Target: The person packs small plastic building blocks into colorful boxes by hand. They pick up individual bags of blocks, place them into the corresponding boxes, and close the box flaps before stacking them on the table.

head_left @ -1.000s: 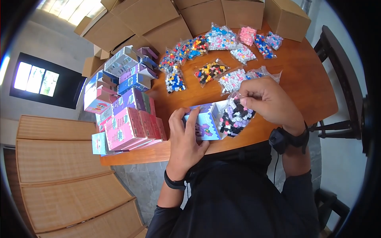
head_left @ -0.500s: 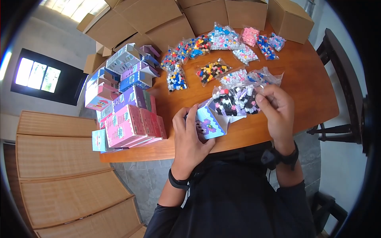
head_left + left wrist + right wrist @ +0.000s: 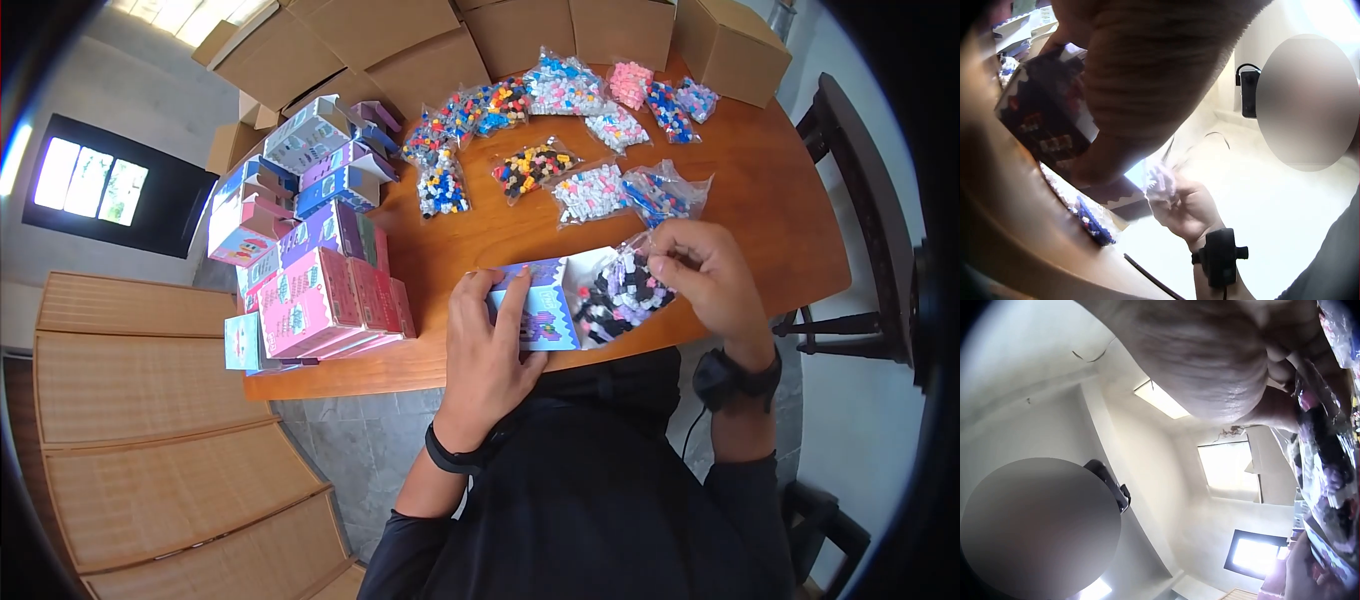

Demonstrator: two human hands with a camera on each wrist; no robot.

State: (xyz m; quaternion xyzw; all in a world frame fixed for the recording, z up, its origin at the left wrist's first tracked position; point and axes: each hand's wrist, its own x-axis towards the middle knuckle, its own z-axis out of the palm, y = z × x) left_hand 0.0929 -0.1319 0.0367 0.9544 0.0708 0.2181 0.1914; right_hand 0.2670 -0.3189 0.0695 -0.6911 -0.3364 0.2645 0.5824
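Observation:
A purple and blue box (image 3: 545, 310) lies at the table's near edge, its open end facing right. The left hand (image 3: 487, 345) grips it with fingers over the top and thumb along the near side. At the box's open end is a clear bag of black, white and lilac pieces (image 3: 625, 295). The right hand (image 3: 705, 275) pinches the bag's upper right corner between thumb and fingers. In the right wrist view the bag (image 3: 1332, 469) hangs close beside the right hand (image 3: 1210, 362). The left wrist view shows the left hand (image 3: 1135, 81) across the dark side of the box (image 3: 1041, 112).
Bags of coloured pieces (image 3: 565, 85) form an arc at the back, with several more (image 3: 590, 193) nearer. Pink, purple and blue boxes (image 3: 300, 310) are stacked at the left. Cardboard cartons (image 3: 430, 70) line the far edge; a dark chair (image 3: 860, 220) stands at the right.
The bag, raised above the box half a second ago, is lower and at its open end. The right hand has moved slightly right and down with it; the left hand and box have shifted slightly right.

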